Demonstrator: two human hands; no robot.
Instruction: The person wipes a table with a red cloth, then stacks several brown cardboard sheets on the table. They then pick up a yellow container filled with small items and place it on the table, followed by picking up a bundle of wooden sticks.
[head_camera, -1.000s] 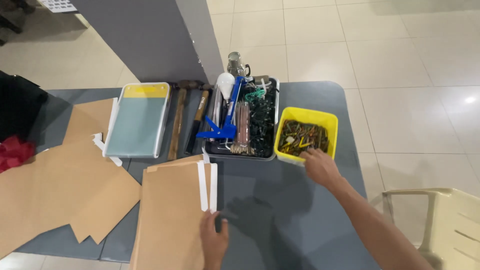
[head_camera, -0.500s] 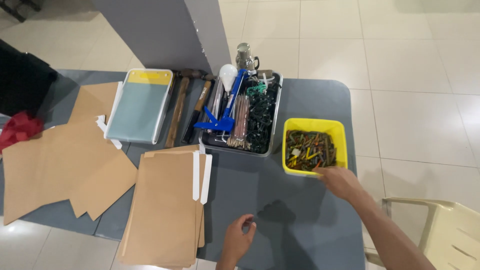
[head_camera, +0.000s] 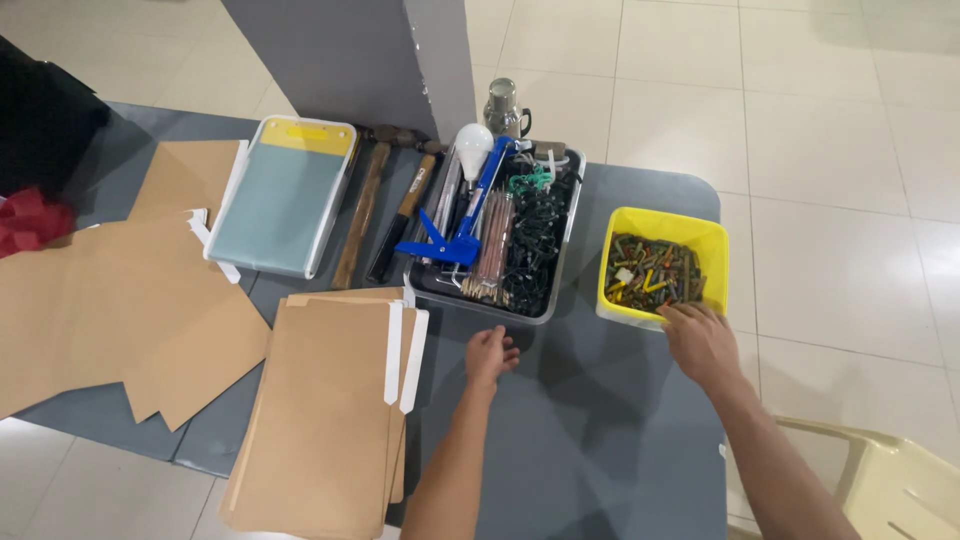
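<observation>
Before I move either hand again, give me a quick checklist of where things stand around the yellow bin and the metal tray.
1. Right hand at the near rim of the yellow bin: ok, fingers at the edge.
2. Right hand holding something: cannot tell, the palm faces down.
3. Left hand empty: ok, open above the grey table, just short of the metal tray.
4. Bin stocked: ok, small mixed pieces cover the bottom.
5. Envelope stack out of the hands' way: ok, it lies left of the left hand.
6. Bin footing: cannot tell, it sits near the table's right edge.
</observation>
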